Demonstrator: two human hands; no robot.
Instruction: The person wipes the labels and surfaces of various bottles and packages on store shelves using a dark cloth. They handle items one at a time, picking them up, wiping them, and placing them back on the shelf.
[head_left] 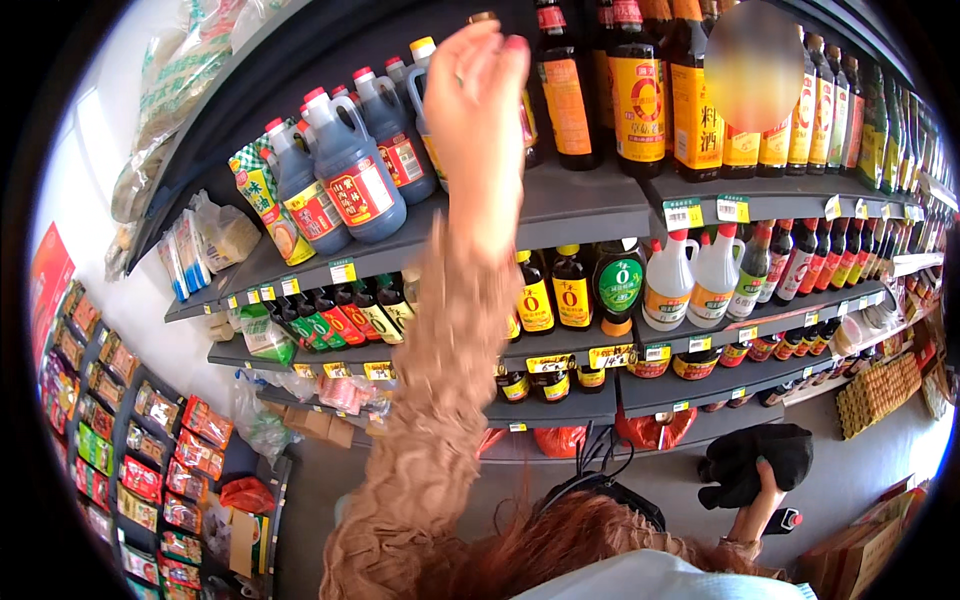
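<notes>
My left hand, at the end of a brown crinkled sleeve, reaches up to the top shelf. Its fingers close round the neck of a dark bottle; the cap shows just above them and most of the bottle is hidden behind the hand. Left of it stand large handled jugs with red caps; to its right is a dark bottle with an orange label. Low at the right, my right hand grips a black cloth. A dark bottle with a red cap shows beside that wrist.
Grey shelves curve across the view, crowded with sauce bottles. White-handled clear jugs stand on the middle shelf. A rack of packets is at the left. Egg trays and a cardboard box sit at the right.
</notes>
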